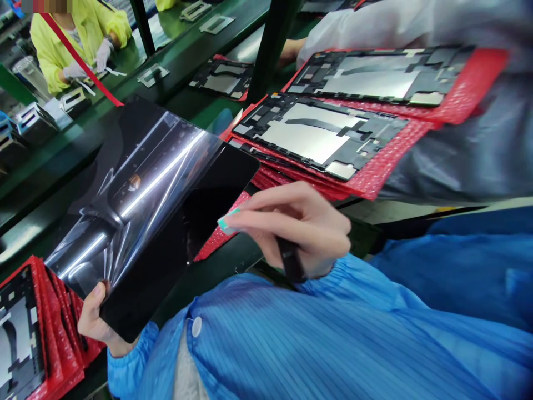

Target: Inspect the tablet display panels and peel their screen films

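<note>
My left hand (pixel 97 319) grips the lower left corner of a black tablet screen panel (pixel 145 294), thumb on top. The panel is held tilted in front of my body. Over its upper part lies a clear, shiny film (pixel 145 183), wrinkled and lifted near the left hand. Just off the panel's right edge is my right hand (pixel 300 228), its fingers closed around a black pen-like tool (pixel 291 260); the tool's far end is hidden. Teal colour shows at the fingertips. Whether those fingertips touch the panel, I cannot tell.
Tablet panels (pixel 308 133) with red bubble wrap (pixel 375 172) are stacked at the right. Another red-wrapped stack (pixel 62 333) stands at lower left. A dark green post (pixel 270 50) rises behind. Across the line, a co-worker in yellow (pixel 87 33) handles parts; a grey-sleeved arm (pixel 375 25) reaches in.
</note>
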The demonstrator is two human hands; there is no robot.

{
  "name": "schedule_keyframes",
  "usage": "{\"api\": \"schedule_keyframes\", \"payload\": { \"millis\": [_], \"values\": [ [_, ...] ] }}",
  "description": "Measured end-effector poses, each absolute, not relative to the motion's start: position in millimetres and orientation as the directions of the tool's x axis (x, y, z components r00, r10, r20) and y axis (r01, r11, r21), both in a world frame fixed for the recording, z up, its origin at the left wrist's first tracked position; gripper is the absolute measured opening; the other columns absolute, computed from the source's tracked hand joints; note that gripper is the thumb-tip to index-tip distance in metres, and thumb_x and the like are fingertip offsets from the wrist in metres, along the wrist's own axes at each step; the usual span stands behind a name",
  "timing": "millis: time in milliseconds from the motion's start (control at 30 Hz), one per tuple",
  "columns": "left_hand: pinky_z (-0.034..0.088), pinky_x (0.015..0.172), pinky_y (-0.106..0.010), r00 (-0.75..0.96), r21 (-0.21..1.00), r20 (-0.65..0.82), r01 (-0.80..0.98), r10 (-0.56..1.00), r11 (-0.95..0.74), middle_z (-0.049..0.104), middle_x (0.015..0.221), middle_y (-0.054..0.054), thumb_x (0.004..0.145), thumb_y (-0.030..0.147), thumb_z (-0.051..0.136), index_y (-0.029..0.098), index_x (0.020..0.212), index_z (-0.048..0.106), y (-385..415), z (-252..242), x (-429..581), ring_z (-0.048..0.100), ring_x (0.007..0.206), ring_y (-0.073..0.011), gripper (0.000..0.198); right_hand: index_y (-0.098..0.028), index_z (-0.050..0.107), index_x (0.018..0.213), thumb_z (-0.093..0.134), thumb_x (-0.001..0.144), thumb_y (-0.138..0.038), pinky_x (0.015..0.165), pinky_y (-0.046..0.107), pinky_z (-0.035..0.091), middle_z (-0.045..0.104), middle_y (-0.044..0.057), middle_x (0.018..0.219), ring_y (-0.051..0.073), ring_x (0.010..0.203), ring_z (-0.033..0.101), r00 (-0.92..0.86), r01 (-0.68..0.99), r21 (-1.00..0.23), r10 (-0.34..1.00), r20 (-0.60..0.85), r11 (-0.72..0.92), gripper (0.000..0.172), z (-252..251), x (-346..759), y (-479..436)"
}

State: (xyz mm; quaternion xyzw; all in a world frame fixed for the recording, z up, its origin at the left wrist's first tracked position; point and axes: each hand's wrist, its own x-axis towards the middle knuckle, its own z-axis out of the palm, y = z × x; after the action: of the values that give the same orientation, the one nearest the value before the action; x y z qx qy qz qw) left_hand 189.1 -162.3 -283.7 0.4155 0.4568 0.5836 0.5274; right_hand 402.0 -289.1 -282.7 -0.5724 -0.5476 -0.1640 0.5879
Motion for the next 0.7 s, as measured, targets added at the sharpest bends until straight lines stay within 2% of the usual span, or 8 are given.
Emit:
{"api": "schedule_keyframes", "payload": {
  "millis": [100,167,300,367,467,567,700],
  "values": [
    [0.051,0.059,-0.026,-0.165,0.961,0.038,-0.266,0.986,-0.082,0.062,0.051,0.009,0.056,0.02,0.06,0.023,0.049,0.062,-162.5,-283.9,189.0,0.055,0.05,-0.0114,0.007,-0.014,0.063,0.098,0.052,0.09,-0.006,0.051,0.016,0.046,0.06,0.006,0.092,0.006,0.065,0.054,0.162,0.741,-0.475,0.56,0.812,0.474,0.016,-294.6,397.5,-291.3],
    [0.052,0.062,-0.029,-0.177,0.957,0.038,-0.278,0.984,-0.087,0.062,0.052,0.008,0.055,0.02,0.058,0.023,0.05,0.062,-163.9,-282.5,189.9,0.056,0.05,-0.0132,0.007,-0.015,0.063,0.098,0.052,0.089,-0.006,0.054,0.015,0.047,0.06,0.005,0.09,0.006,0.067,0.056,0.153,0.714,-0.507,0.6,0.786,0.482,0.017,-307.5,397.3,-296.1],
    [0.054,0.066,-0.035,-0.115,0.96,-0.005,-0.277,0.993,-0.027,0.06,0.05,0.007,0.055,0.021,0.058,0.023,0.052,0.062,-167.3,-278.5,191.4,0.058,0.051,-0.0162,0.006,-0.017,0.063,0.098,0.058,0.086,-0.012,0.067,0.019,0.053,0.06,0.005,0.09,0.011,0.077,0.061,0.292,0.746,-0.618,0.712,0.639,0.248,0.014,-352.8,408.1,-315.8],
    [0.054,0.068,-0.037,-0.094,0.965,0.006,-0.259,0.996,-0.03,0.057,0.046,0.006,0.056,0.022,0.057,0.023,0.052,0.062,-167.2,-278.4,190.7,0.058,0.051,-0.0176,0.007,-0.017,0.063,0.098,0.055,0.086,-0.016,0.066,0.021,0.054,0.06,0.007,0.094,0.013,0.079,0.062,0.367,0.765,-0.641,0.776,0.513,0.062,0.014,-383.6,418.7,-328.2],
    [0.054,0.067,-0.042,-0.067,0.971,0.01,-0.237,0.998,-0.025,0.053,0.04,0.004,0.058,0.025,0.055,0.023,0.05,0.063,-164.4,-281.4,188.7,0.058,0.048,-0.0201,0.011,-0.016,0.065,0.091,0.053,0.078,-0.013,0.065,0.027,0.055,0.062,0.008,0.092,0.018,0.078,0.063,0.402,0.769,-0.635,0.832,0.382,-0.08,0.018,-428.2,435.4,-343.0],
    [0.054,0.068,-0.037,-0.08,0.96,0.027,-0.275,0.996,-0.048,0.051,0.04,0.006,0.058,0.023,0.056,0.024,0.045,0.058,-160.9,-285.1,187.2,0.055,0.046,-0.017,0.012,-0.017,0.067,0.087,0.052,0.07,-0.011,0.066,0.03,0.055,0.062,0.008,0.094,0.019,0.08,0.063,0.433,0.76,-0.621,0.863,0.26,-0.194,0.024,-460.1,448.2,-347.9],
    [0.053,0.068,-0.03,-0.118,0.945,0.08,-0.306,0.99,-0.113,0.05,0.042,0.008,0.058,0.019,0.056,0.024,0.038,0.047,-158.1,-287.3,188.0,0.052,0.046,-0.0127,0.023,-0.019,0.07,0.093,0.052,0.068,-0.006,0.071,0.032,0.055,0.061,0.009,0.105,0.021,0.087,0.063,0.476,0.737,-0.605,0.866,0.15,-0.3,0.033,-479.8,458.0,-343.0]
  ]
}}
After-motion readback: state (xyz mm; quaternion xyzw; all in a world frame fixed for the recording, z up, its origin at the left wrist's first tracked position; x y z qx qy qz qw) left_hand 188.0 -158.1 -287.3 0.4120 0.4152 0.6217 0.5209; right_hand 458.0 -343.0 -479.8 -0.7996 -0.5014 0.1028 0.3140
